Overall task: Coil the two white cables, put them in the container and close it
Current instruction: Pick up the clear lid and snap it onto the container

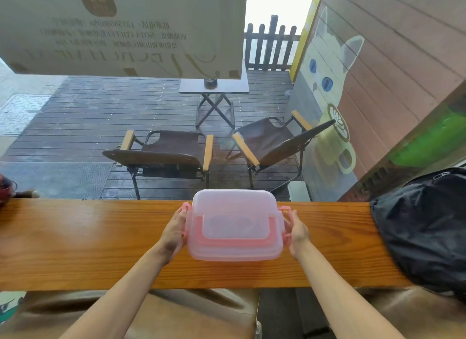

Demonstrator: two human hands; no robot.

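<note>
Container (235, 225) lidded, hands (174, 231) at clips

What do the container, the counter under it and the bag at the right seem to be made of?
Container: probably plastic, translucent and frosted, with pink clips; dim shapes show through the lid.
Counter: seemingly wood with a glossy varnish; the grain is visible and light reflects on it.
Bag: likely thin synthetic fabric, black and slightly shiny, with many creases.
</note>
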